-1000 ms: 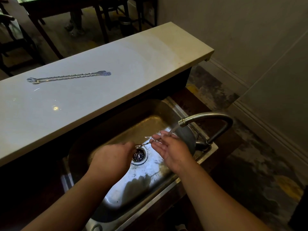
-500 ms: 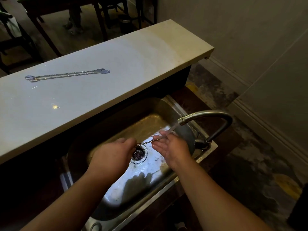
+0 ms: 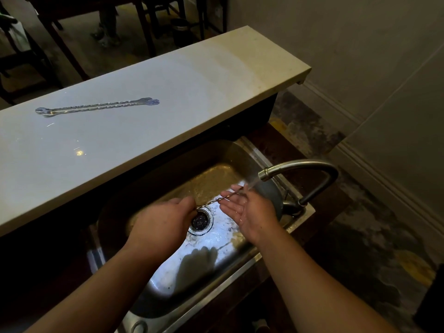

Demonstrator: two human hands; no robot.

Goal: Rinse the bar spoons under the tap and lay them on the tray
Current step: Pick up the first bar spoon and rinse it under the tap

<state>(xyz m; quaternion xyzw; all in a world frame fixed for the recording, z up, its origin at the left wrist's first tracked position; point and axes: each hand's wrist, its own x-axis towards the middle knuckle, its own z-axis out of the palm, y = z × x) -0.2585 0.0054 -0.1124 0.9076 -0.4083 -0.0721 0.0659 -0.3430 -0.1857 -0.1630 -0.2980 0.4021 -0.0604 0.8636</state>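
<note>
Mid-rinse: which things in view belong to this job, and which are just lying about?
Job: held spoon, counter spoons, tap, sink, left hand, right hand. No tray in view.
Lying about: table, bin beyond the counter.

The sink (image 3: 165, 282) sits below and in front of the counter (image 3: 192, 87). The tap (image 3: 310, 164) stands at the sink's right rim and reaches left over the basin, and the drain (image 3: 200, 221) is in the middle of the sink floor. Above the drain a bar spoon (image 3: 216, 200) runs from the left hand (image 3: 161, 219), which pinches one end, to the right hand (image 3: 249, 210) under the spout, where it lies across the straight fingers. A second spoon (image 3: 96, 107) lies on the left part of the counter, and table legs (image 3: 144, 25) stand on the floor behind it.
</note>
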